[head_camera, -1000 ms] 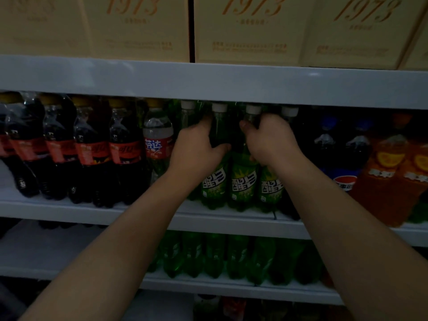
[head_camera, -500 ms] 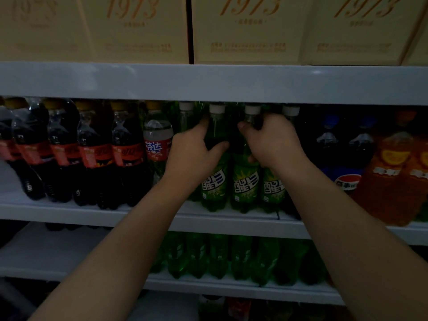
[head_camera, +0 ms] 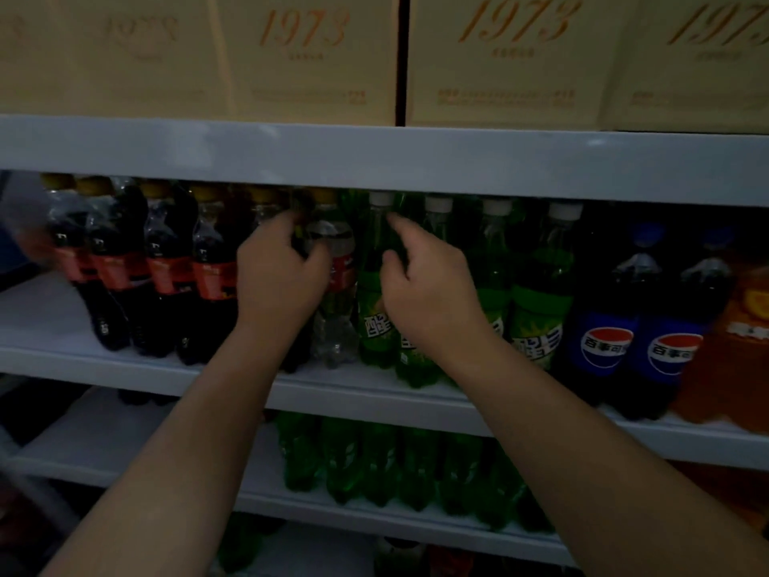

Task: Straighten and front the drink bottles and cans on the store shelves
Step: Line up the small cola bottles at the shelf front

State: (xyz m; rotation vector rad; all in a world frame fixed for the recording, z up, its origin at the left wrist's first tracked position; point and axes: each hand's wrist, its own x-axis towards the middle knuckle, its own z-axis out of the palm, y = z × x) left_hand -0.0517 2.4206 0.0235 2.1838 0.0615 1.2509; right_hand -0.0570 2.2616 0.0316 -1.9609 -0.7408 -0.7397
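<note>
Shifting leftward from green bottles (head_camera: pixel 376 293): left hand (head_camera: pixel 279 276) closed around clear bottle (head_camera: pixel 335 281), right hand (head_camera: pixel 424 285) half-open, empty; fronting continues.

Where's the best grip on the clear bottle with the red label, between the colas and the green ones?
Probably the shoulder just above the label of the clear bottle, from the front. It stands upright, packed between a cola bottle and a green bottle, so its sides are blocked. The left hand is already there.
</note>
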